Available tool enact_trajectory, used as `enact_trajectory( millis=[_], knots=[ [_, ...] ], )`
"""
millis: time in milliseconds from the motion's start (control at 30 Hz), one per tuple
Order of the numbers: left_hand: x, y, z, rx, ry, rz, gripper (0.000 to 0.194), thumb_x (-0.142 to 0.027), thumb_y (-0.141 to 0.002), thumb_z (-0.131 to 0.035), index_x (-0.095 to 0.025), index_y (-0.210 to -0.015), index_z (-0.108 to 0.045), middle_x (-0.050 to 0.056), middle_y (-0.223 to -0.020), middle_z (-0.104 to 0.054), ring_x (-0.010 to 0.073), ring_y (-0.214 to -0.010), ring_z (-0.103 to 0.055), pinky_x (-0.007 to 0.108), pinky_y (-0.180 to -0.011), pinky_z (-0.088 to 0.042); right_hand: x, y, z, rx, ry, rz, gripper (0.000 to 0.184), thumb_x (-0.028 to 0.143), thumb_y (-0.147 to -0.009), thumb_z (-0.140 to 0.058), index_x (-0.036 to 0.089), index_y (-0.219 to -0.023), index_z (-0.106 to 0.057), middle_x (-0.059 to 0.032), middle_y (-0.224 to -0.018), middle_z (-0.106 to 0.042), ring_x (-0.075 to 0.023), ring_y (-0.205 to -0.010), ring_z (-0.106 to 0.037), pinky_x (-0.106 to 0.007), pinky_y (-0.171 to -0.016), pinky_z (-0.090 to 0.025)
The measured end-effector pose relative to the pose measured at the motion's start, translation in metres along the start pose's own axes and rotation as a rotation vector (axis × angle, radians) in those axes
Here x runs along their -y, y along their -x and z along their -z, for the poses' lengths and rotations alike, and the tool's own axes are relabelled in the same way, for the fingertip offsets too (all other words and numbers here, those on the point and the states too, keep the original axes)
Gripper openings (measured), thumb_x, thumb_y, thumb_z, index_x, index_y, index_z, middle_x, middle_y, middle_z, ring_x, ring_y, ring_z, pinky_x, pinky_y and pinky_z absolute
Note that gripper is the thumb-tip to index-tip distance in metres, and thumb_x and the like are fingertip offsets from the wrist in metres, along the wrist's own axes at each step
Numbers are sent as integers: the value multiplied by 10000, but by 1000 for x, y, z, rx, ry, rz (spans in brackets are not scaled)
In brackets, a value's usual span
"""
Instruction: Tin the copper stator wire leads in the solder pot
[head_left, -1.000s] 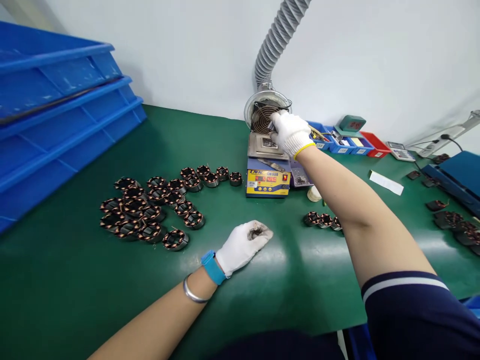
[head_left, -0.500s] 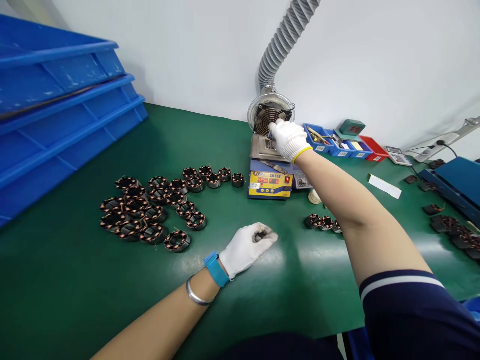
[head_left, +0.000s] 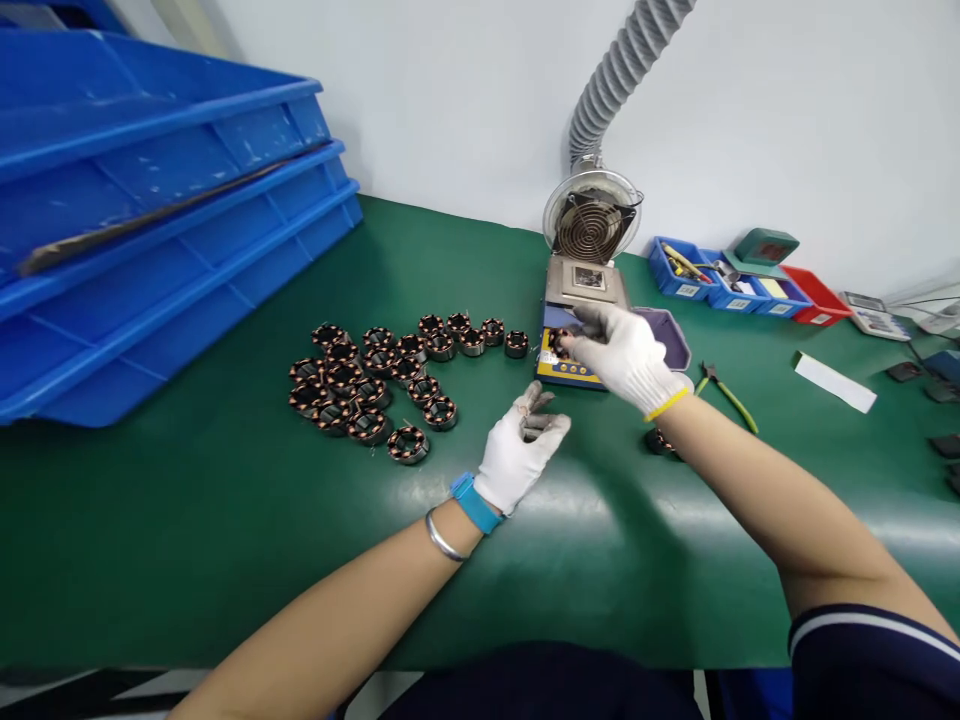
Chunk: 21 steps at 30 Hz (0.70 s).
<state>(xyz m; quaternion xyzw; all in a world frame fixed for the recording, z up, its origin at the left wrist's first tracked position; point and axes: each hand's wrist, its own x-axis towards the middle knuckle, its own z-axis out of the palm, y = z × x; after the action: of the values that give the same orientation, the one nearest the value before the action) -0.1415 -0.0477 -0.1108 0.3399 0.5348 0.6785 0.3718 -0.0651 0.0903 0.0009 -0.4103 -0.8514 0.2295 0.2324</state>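
In a white glove, my right hand (head_left: 619, 350) grips a small copper-wound motor stator (head_left: 560, 343) between thumb and fingers. It is held in front of the yellow and blue solder pot (head_left: 574, 374), partly covering its front panel. My left hand (head_left: 520, 445), also gloved, hovers low over the green table with its fingers apart and nothing in them. Left of it stands a cluster of similar stators (head_left: 367, 425), black rings with copper windings. Behind the pot's metal top (head_left: 562, 283) is a round fan hood (head_left: 592, 228).
Stacked blue crates (head_left: 247, 240) fill the left side. Green-handled cutters (head_left: 727, 395) and a purple tray (head_left: 664, 335) lie right of the pot. Blue bins (head_left: 682, 285), a red bin (head_left: 817, 298) and a white paper strip (head_left: 834, 382) are farther right. A grey duct (head_left: 622, 85) rises behind.
My right hand has come back from above the pot toward me, with a stator in its grip. My left hand has opened its curled fingers. The view has shifted, uncovering the cutters.
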Motion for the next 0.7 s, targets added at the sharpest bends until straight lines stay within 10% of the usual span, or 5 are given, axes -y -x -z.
enact_trajectory(
  millis=[333, 500, 700],
  knots=[
    [10, -1, 17, -80, -330, -219, 537, -359, -918, -433, -122, -1399, -408, 147, -1432, -468, 238, -1339, -426, 381, -1135, -336, 5, 63, -17, 546, -647, -284, 377, 529, -863, -547, 214, -1064, -601, -18, -772, -691, -159, -730, -685, -283, -673, -586],
    [10, -2, 15, 18, -362, -256, 528, -356, -911, -452, -113, -1380, -436, 141, -1423, -479, 230, -1352, -407, 364, -1140, -327, -1, 52, -14, 497, -501, -463, 343, 495, -733, -725, 176, -757, -603, -42, -665, -687, -150, -617, -671, -229, -557, -571],
    [12, 0, 9, 107, -210, -77, 711, -387, -845, -589, -151, -1453, -308, 153, -1328, -558, 189, -980, -655, 334, -890, -536, -10, 8, 0, 217, -382, -304, 383, 336, -681, -752, 203, -1018, -624, -17, -861, -719, -151, -732, -687, -272, -668, -584]
  ],
)
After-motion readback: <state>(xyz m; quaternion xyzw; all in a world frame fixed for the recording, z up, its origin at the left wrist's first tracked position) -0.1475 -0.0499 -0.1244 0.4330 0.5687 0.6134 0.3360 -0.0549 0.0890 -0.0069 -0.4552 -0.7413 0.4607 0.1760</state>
